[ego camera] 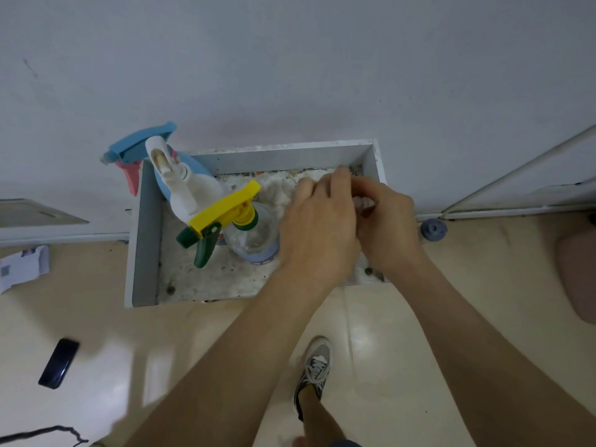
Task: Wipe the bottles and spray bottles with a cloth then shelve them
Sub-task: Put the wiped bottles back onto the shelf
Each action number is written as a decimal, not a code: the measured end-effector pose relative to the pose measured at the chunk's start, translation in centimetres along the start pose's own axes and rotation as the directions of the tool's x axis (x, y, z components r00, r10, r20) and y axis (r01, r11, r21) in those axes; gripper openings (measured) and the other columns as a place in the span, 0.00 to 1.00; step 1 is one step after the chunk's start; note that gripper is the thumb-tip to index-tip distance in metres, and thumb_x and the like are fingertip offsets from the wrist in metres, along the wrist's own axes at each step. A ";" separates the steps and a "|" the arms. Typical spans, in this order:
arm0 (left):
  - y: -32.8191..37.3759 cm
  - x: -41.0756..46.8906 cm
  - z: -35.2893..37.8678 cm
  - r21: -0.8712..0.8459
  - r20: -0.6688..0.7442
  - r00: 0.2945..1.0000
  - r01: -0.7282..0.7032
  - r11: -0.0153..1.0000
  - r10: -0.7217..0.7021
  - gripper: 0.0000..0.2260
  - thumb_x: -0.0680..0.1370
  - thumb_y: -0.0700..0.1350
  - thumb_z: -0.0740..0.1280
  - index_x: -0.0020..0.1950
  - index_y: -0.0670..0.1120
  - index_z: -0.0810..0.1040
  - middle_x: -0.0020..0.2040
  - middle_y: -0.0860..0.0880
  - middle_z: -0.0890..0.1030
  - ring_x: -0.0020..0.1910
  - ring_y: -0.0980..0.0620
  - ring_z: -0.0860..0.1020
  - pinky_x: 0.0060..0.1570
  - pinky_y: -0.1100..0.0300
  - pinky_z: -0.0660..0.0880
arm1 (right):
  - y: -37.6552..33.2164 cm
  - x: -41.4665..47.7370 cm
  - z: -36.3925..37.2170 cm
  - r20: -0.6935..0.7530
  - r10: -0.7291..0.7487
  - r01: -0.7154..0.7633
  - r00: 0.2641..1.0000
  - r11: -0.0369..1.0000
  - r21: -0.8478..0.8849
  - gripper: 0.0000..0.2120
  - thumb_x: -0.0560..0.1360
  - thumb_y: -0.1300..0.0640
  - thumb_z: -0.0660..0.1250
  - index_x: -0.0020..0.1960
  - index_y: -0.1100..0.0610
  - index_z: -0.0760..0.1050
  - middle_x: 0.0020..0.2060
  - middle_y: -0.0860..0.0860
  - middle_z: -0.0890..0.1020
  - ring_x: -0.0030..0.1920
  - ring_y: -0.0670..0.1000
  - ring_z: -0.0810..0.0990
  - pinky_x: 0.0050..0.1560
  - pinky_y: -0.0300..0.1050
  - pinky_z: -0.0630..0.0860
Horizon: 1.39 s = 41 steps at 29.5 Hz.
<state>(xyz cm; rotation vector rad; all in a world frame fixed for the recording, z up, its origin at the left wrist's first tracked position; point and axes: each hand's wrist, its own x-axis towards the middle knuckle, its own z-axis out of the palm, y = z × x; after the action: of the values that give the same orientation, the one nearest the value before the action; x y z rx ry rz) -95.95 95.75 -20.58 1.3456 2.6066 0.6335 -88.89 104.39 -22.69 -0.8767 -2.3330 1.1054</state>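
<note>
Clear yellow-trigger spray bottle [254,235] stands just left of left hand [319,230]; left hand and right hand [388,232], fingers curled, together pinch small blurred pale object [363,204].

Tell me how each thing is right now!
yellow-trigger spray bottle: upright on the shelf
white spray bottle: upright beside it
blue spray bottle: upright, back left corner
shelf: dirty, stained
left hand: fingers curled, grip hidden
right hand: pinches a small pale thing, blurred
phone: lying flat on the floor
</note>
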 end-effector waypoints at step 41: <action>-13.7 -21.0 4.4 -0.363 0.641 0.521 -0.441 0.821 0.563 0.11 0.77 0.37 0.63 0.54 0.50 0.80 0.50 0.54 0.78 0.49 0.55 0.75 0.48 0.62 0.71 | -1.7 -36.5 10.3 -0.342 0.871 -0.805 0.352 0.468 0.365 0.14 0.75 0.62 0.68 0.57 0.48 0.77 0.51 0.47 0.83 0.54 0.47 0.80 0.55 0.42 0.76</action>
<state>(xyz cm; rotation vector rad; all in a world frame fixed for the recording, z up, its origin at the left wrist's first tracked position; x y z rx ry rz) -92.46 73.21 -31.86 1.8328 1.4818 0.2397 -69.48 72.82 -31.05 -2.1614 -1.2530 1.1408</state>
